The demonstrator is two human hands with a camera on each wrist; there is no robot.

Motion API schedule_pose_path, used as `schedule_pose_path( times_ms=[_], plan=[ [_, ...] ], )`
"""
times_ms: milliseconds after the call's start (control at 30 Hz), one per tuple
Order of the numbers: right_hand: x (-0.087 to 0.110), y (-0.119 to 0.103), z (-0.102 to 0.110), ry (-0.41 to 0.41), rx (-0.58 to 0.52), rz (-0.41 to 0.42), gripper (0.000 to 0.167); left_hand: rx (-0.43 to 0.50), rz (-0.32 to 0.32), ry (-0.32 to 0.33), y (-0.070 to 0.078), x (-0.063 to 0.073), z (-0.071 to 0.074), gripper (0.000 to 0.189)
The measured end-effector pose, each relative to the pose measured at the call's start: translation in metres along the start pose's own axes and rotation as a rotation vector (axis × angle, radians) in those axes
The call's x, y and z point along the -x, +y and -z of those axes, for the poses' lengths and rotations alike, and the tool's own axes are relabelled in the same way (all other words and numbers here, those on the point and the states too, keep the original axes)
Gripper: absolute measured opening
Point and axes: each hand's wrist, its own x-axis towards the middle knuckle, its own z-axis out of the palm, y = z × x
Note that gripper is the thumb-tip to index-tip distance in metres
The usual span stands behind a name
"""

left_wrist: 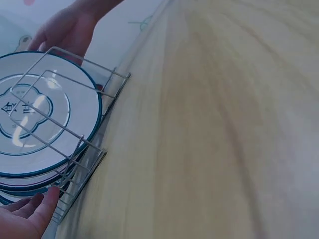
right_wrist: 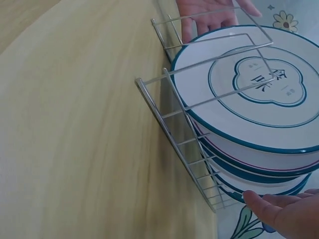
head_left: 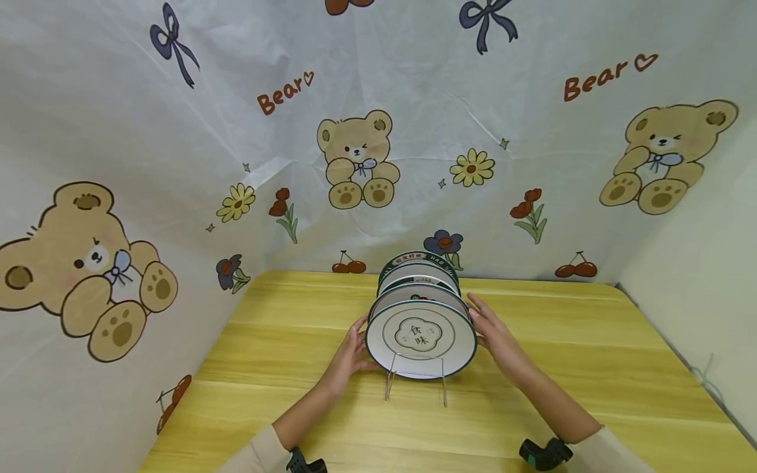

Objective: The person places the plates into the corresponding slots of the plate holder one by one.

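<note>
Several white plates with dark green rims stand on edge, one behind another, in a thin metal wire rack point(head_left: 445, 387). The front plate point(head_left: 378, 338) faces me and carries printed characters in a scalloped frame. Behind it, the rearmost plate point(head_left: 417, 257) shows a dark patterned band. My left hand point(head_left: 345, 361) is at the left side of the row, its fingers reaching along the rims. On the opposite side, my right hand point(head_left: 499, 341) has its fingers extended against the plates' right edges. In the right wrist view the right thumb point(right_wrist: 259, 206) points at the rear plates' rims.
The rack stands on a wood-grain table point(head_left: 284, 315). A white cloth point(head_left: 426, 79) printed with bears, bows and flowers hangs behind and to the left. A pale wall point(head_left: 704, 289) borders the right side, with a thin cord point(head_left: 706, 381) near the table's edge.
</note>
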Motion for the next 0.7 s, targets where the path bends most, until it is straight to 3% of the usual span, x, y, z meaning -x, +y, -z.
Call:
schedule_pose_path(
  times_ms=[333, 533, 700],
  plan=[
    [0.004, -0.025, 0.021, -0.048, 0.151, 0.120, 0.064, -0.094, -0.014, 0.003, 0.024, -0.015, 0.025, 0.057],
    [0.004, -0.051, 0.041, -0.051, 0.271, 0.231, 0.060, -0.109, -0.055, 0.014, 0.049, -0.028, 0.046, 0.055],
    [0.002, -0.075, 0.056, -0.066, 0.342, 0.304, 0.058, -0.179, -0.061, 0.038, 0.071, -0.041, 0.066, 0.055]
  ],
)
